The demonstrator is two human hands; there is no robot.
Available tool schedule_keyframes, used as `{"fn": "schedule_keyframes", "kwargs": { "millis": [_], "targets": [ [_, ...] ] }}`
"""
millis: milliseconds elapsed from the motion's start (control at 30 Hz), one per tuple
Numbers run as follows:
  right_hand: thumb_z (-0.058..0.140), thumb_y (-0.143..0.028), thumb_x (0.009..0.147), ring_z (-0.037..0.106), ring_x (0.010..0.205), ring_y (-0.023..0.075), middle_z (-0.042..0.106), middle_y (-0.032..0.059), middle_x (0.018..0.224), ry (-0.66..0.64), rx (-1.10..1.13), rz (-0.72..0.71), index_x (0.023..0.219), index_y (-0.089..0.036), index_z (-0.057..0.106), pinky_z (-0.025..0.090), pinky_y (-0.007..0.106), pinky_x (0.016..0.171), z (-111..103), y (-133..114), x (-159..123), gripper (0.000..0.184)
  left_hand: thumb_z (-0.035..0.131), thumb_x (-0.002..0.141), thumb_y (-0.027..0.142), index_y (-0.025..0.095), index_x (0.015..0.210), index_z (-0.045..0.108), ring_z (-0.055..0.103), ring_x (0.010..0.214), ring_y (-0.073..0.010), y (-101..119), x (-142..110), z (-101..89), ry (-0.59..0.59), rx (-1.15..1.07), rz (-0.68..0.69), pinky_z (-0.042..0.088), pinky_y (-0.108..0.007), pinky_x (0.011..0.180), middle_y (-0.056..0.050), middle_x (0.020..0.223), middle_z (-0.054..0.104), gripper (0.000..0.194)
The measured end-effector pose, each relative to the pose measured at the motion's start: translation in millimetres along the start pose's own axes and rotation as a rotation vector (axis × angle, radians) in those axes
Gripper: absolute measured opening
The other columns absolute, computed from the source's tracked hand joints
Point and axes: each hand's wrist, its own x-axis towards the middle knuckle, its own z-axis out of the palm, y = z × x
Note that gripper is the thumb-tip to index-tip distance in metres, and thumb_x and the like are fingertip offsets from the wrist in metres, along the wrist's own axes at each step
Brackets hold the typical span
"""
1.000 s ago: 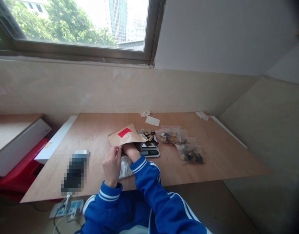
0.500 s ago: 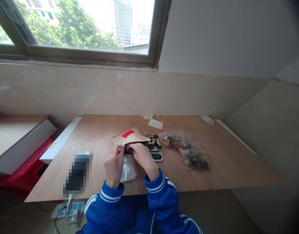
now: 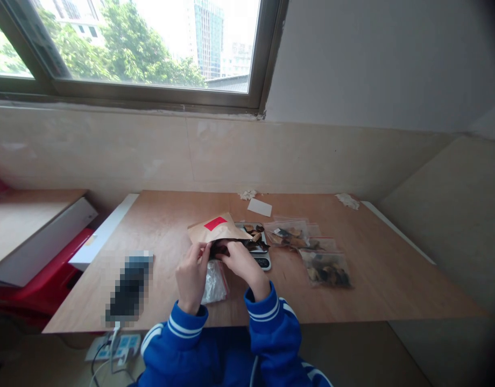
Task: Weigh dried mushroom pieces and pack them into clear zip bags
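Observation:
A brown paper bag (image 3: 213,230) with a red label lies on the wooden table (image 3: 372,279), its mouth toward me. My left hand (image 3: 191,275) pinches the bag's near edge with closed fingers. My right hand (image 3: 241,262) is closed on dark dried pieces (image 3: 223,248) at the bag's mouth. Just behind sits a small digital scale (image 3: 260,252) with dried pieces heaped on its pan. An empty clear zip bag (image 3: 214,282) lies under my hands.
Filled clear zip bags (image 3: 327,267) lie right of the scale. A white card (image 3: 259,207) and paper scraps sit near the wall. A blurred dark device (image 3: 129,287) lies at the left, beside a white box (image 3: 100,236). A power strip (image 3: 114,344) lies on the floor.
My right hand has come out of the paper bag holding dark pieces and now sits at its mouth. The left hand kept its hold on the bag's edge. The view shifted slightly.

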Motion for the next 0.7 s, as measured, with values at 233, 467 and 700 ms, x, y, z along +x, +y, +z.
{"fn": "schedule_keyframes", "kwargs": {
  "millis": [233, 467, 700],
  "targets": [
    [0.050, 0.001, 0.079, 0.065, 0.088, 0.0183, 0.071, 0.0048, 0.090, -0.043, 0.124, -0.068, 0.091, -0.019, 0.071, 0.050, 0.030, 0.085, 1, -4, 3, 0.031, 0.050, 0.093, 0.037, 0.020, 0.089, 0.064, 0.065, 0.066, -0.0131, -5, -1, 1.8, 0.009, 0.033, -0.005, 0.037, -0.019, 0.054, -0.001, 0.077, 0.069, 0.022],
    [0.051, -0.008, 0.083, 0.060, 0.090, 0.0151, 0.057, 0.0041, 0.098, 0.137, 0.207, -0.151, 0.084, -0.020, 0.065, 0.051, 0.029, 0.083, -15, -18, -26, 0.018, 0.051, 0.092, 0.039, 0.020, 0.088, 0.066, 0.064, 0.063, -0.0123, -3, 8, -3.9, 0.065, 0.045, 0.025, 0.033, -0.019, 0.050, -0.001, 0.074, 0.068, 0.024],
    [0.063, -0.030, 0.082, 0.064, 0.089, 0.0185, 0.063, 0.0070, 0.098, 0.546, 0.466, 0.065, 0.096, -0.020, 0.055, 0.054, 0.035, 0.083, -17, 53, -38, 0.019, 0.056, 0.090, 0.041, 0.022, 0.088, 0.067, 0.065, 0.068, -0.0119, -2, 27, -7.7, 0.083, 0.092, -0.027, 0.031, -0.019, 0.053, 0.000, 0.076, 0.067, 0.022]
  ]
}}
